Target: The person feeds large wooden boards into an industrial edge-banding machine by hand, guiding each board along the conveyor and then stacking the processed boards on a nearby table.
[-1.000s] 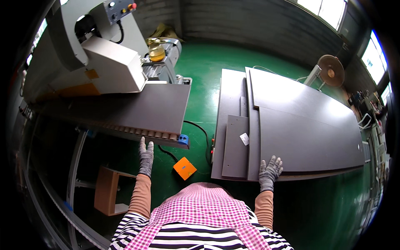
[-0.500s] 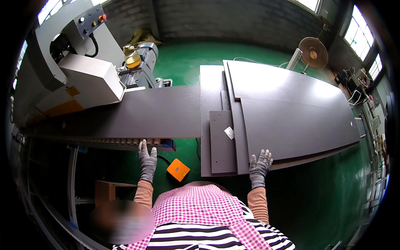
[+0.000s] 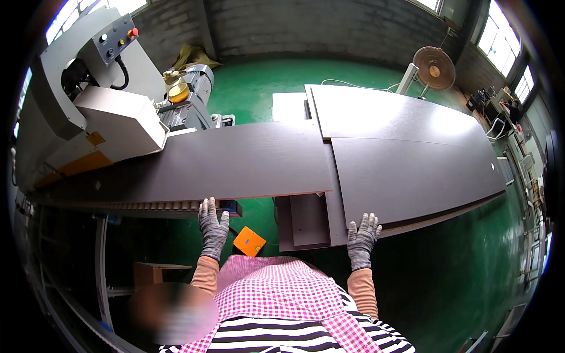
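A long dark grey panel (image 3: 235, 159) lies lengthwise, its left part running under the machine and its right end over the stack. My left hand (image 3: 214, 228), in a striped grey glove, is open, with its fingertips at the panel's near edge. My gloved right hand (image 3: 362, 238) is also open, fingers spread at the near edge of a large dark panel (image 3: 418, 182) on the right-hand stack. A smaller dark board (image 3: 309, 219) lies on the stack's left part, partly hidden beneath the long panel's right end.
At left stands the grey-white machine (image 3: 120, 117) with a motor (image 3: 194, 88) and a roller rail (image 3: 159, 206). An orange box (image 3: 249, 241) is on the green floor before me. A round fan (image 3: 434, 69) stands at the far right, and a wooden stool-like piece (image 3: 150, 273) sits lower left.
The long panel has slid right, out from the machine, and now covers much of the smaller board. Both hands have stayed near the same panel edges. The view has shifted slightly.
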{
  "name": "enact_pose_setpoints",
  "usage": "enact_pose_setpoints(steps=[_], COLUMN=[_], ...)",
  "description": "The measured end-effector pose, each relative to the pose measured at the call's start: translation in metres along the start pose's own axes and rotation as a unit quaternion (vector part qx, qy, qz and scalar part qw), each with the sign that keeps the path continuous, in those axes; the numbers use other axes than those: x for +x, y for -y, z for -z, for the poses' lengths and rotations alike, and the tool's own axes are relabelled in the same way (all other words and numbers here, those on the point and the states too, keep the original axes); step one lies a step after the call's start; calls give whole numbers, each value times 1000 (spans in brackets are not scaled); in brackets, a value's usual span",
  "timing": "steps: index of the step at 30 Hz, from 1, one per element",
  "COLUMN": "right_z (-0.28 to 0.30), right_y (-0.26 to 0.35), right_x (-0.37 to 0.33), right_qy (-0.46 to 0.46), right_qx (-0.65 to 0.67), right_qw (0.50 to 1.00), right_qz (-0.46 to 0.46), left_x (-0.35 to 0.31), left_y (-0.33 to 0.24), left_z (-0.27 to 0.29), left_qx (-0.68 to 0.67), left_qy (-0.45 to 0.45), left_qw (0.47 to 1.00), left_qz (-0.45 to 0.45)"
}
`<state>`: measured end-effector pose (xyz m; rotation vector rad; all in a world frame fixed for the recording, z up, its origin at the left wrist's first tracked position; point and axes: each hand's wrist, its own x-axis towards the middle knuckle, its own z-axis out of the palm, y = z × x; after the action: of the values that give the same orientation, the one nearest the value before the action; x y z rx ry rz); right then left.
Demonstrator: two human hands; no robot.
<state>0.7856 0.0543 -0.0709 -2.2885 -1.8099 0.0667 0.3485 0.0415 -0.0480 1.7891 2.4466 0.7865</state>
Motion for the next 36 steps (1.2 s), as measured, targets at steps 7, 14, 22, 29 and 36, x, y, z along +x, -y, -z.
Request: enact_pose_setpoints(steps=[7, 14, 22, 29, 36], right_z=[6, 42, 40, 35, 20], right_y=[24, 83, 100, 108, 106], right_x=[-9, -8, 16, 45, 74], right_qy=[-97, 229, -22, -30, 10], right_qx=[356, 661, 338, 67, 26], right_qw=[926, 711, 895, 925, 934], right_qz=[76, -72, 291, 372, 356], left_x=[-1, -9, -11, -11, -13], left_y=[12, 27, 30, 34, 26], left_z=[0, 11, 41, 49, 35], left_qx=[24, 35, 77, 103, 94], left_qy=[-45, -89, -80, -84, -61], left_qw=[999, 995, 987, 978, 979], left_qz=[-3, 33, 121, 160, 172])
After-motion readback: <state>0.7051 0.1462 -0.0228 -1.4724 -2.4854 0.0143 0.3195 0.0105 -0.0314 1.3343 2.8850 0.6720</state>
